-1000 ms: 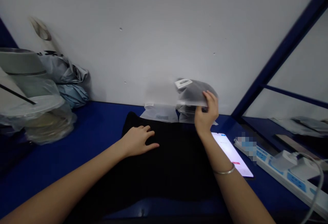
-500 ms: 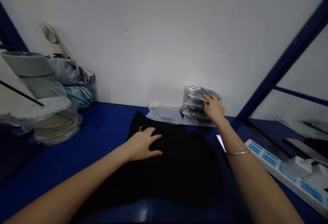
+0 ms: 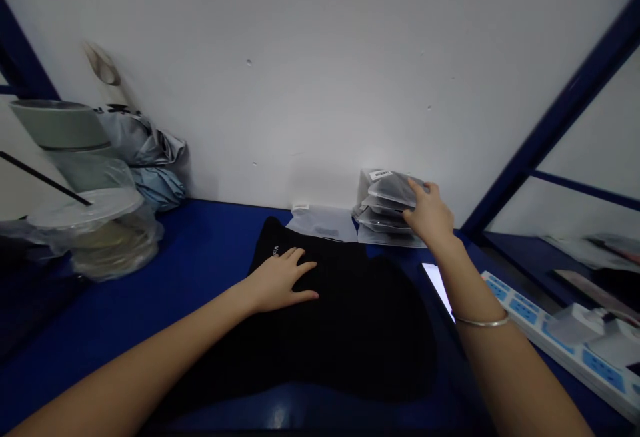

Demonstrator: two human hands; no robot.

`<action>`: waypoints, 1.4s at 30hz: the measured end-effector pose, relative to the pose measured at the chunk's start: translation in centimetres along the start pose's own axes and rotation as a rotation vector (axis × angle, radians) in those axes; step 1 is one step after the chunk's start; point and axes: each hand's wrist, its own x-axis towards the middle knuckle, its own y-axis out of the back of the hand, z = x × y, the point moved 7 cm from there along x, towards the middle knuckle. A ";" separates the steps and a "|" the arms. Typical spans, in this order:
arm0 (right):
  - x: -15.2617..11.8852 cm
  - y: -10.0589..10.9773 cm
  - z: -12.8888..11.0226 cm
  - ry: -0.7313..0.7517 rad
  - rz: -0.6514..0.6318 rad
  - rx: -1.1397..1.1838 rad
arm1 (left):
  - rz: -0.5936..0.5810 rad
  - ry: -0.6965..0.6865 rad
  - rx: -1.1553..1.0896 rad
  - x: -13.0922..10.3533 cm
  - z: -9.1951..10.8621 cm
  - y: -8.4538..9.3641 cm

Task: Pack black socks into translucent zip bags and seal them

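Note:
A black cloth item [image 3: 350, 317] with small white lettering lies spread on the blue table [image 3: 200, 244]. My left hand [image 3: 285, 280] rests on it near the lettering, fingers apart and holding nothing. Against the wall stands a stack of clear-bagged dark items [image 3: 387, 204] with a white label on top. My right hand [image 3: 430, 212] is at the right side of this stack, thumb and fingers spread, with fingertips at the upper bag. Beside the stack, a flat translucent bag [image 3: 323, 222] lies behind the black cloth.
On the left stand a lidded cup with a black straw [image 3: 85, 210], a grey-green container [image 3: 63, 127] and crumpled silver and blue bundles [image 3: 157, 187]. A lit phone [image 3: 437, 284] and a white power strip [image 3: 545, 330] with plugged-in adapters lie at the right.
My right hand has shifted right along the stack, its fingers spreading wider, and more of the phone shows. My left hand stays on the black cloth.

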 end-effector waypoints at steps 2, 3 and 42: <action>-0.4 0.8 -0.7 0.060 0.072 0.125 | 0.025 -0.018 -0.023 0.1 0.1 0.3; -0.7 1.1 -1.2 0.113 0.082 0.224 | 0.046 -0.039 -0.038 0.1 0.3 0.6; -15.5 -2.3 2.3 0.201 -0.895 0.603 | -0.594 0.086 -0.702 -3.6 -3.2 4.4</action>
